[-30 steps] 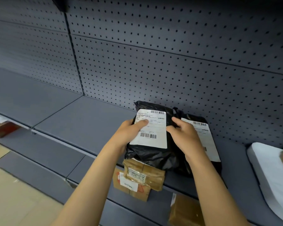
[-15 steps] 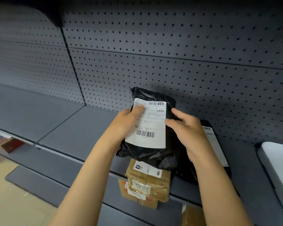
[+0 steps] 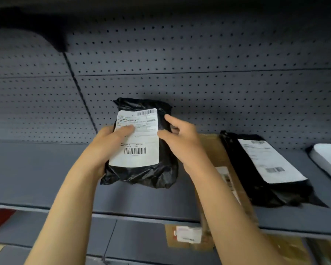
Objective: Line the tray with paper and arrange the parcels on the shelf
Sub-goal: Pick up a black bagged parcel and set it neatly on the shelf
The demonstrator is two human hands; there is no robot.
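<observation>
I hold a black plastic parcel (image 3: 151, 175) with a white shipping label upright above the grey shelf (image 3: 36, 169), near the pegboard back. My left hand (image 3: 107, 144) grips its left side, thumb across the label. My right hand (image 3: 182, 138) is at its right edge, thumb on the front and fingers spread loosely. A second black parcel (image 3: 243, 169) with a white label lies flat on the shelf to the right. A brown cardboard box (image 3: 216, 148) lies between them, partly hidden under my right forearm.
A white flat object (image 3: 329, 159) sits at the shelf's far right edge of view. On a lower shelf stands a labelled cardboard box (image 3: 187, 236), with more brown cartons (image 3: 287, 249) beside it. The perforated back panel (image 3: 218, 54) closes the rear.
Both hands have lifted the black parcel up and to the left, away from the second black parcel. My right fingers have loosened and spread. The view has swung right.
</observation>
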